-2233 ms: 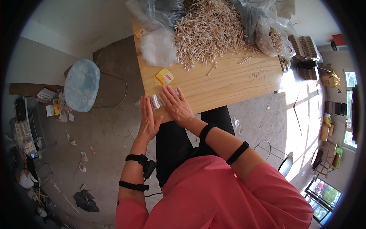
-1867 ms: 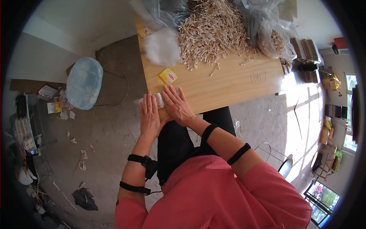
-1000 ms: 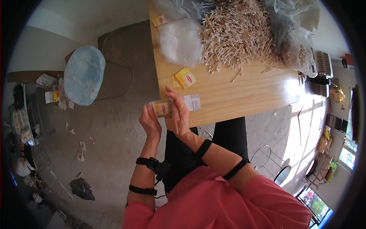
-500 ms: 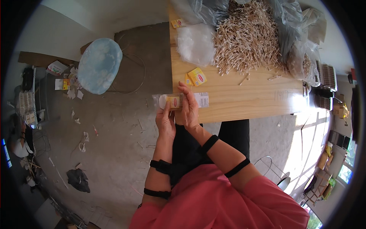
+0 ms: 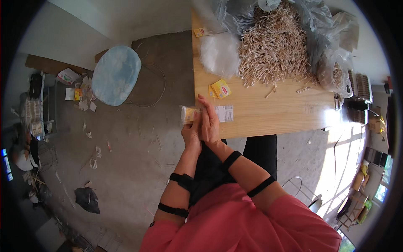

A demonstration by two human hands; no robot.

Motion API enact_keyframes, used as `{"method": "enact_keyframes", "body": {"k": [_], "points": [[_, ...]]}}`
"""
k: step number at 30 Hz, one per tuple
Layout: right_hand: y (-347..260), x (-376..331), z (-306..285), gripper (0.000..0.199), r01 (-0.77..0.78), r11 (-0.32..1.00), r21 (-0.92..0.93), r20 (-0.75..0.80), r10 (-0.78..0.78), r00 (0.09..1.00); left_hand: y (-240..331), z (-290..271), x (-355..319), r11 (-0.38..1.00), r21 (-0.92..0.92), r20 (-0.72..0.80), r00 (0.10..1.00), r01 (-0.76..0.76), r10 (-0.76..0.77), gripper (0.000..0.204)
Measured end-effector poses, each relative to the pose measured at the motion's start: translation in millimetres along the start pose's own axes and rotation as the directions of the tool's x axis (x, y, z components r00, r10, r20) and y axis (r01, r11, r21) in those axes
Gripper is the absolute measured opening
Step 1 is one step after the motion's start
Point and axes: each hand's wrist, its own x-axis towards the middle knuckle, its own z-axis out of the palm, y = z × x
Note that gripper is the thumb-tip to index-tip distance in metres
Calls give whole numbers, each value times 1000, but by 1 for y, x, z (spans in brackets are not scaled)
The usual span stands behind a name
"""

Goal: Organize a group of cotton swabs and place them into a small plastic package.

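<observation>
Clear packet (image 5: pixel 189 114) with yellow contents sits at frame centre, just left of the table (image 5: pixel 273 113) edge, pinched between both hands. Left hand (image 5: pixel 192 131) fingers grip it from below; right hand (image 5: pixel 208 119) fingers lie flat across its right half. Packet's left end sticks out past the fingertips. Yellow sachets (image 5: pixel 220 89) lie on the table just above.

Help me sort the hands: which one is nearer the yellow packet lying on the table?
Right. The right hand is just below the yellow packet; the left hand is lower and further left, off the table edge.
</observation>
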Motion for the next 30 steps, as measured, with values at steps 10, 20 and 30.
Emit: {"method": "enact_keyframes", "body": {"k": [10, 20, 30], "points": [[7, 0, 12, 30, 51, 935, 350, -180, 14, 984, -1, -9, 2, 956, -292, 8, 999, -34, 39, 43], [-3, 6, 8, 31, -65, 960, 273, -12, 71, 997, -4, -1, 6, 960, -280, -12, 1000, -19, 17, 36], [-16, -8, -15, 15, -139, 890, -434, -98, 106, 989, -6, -1, 8, 958, -271, -74, 995, -91, 73, 31]]}}
